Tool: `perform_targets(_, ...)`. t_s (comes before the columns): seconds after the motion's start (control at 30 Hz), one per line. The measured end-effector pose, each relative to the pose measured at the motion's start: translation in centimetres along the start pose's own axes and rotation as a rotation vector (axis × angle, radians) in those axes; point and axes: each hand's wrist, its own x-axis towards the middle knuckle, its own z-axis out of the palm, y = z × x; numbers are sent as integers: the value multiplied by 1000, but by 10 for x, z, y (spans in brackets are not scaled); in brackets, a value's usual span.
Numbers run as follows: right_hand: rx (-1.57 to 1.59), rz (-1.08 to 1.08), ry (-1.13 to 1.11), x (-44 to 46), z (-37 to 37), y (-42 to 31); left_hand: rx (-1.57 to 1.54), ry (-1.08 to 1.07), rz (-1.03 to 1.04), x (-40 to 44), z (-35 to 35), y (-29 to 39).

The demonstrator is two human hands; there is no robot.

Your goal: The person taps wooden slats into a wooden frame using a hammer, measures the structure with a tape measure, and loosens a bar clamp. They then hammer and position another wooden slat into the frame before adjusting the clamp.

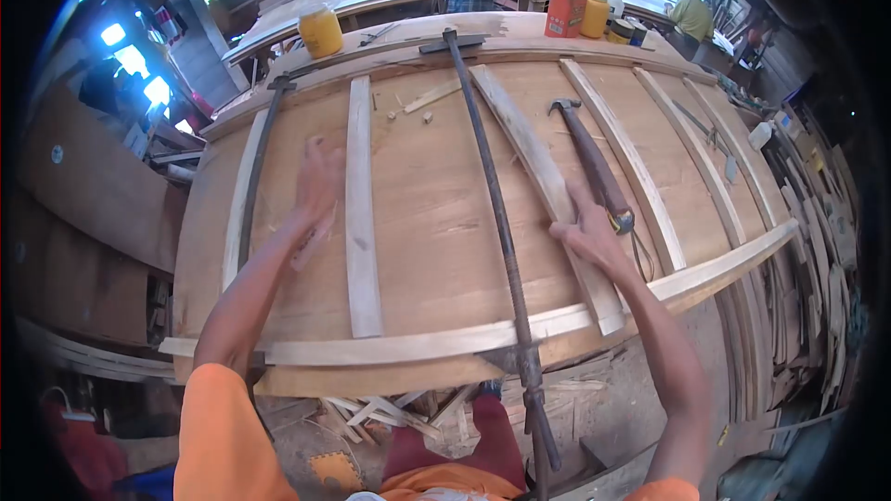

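Note:
My right hand (pixel 592 230) grips a loose wooden slat (pixel 529 134) that lies slanted across the panel, its near end overlapping the front rail (pixel 445 347). Just right of that hand rests a claw hammer (pixel 594 156). My left hand (pixel 320 178) is smeared by motion above the plywood panel (pixel 427 223), left of an upright slat (pixel 360 213); whether it holds anything is unclear. A long bar clamp (pixel 489 176) runs over the panel between my hands. Another bar clamp (pixel 258 167) lies beyond my left hand, along the left slat.
Small wood offcuts (pixel 427 117) lie near the back rail. Behind it stand a yellow jar (pixel 320 32), a red-orange can (pixel 564 12) and more containers. Stacked timber strips (pixel 807 223) line the right side. Scrap wood (pixel 390 413) litters the floor. Two people are in the background.

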Motion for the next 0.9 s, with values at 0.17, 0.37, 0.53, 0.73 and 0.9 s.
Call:
perform_targets(0.17, -51, 18, -18, 30, 14, 6, 33, -14, -186, 40, 54, -139)
perform_targets(0.37, 59, 54, -24, 46, 15, -19, 154, 63, -106, 32, 48, -119)
perform_targets(0.53, 195, 74, -20, 48, 35, -22, 92, 74, -139, 32, 45, -99)
perform_targets(0.73, 251, 135, -64, 55, 48, -38, 110, 68, -103, 33, 45, -94)
perform_targets(0.9, 321, 196, -146, 57, 38, -25, 128, 71, -115, 35, 52, -99)
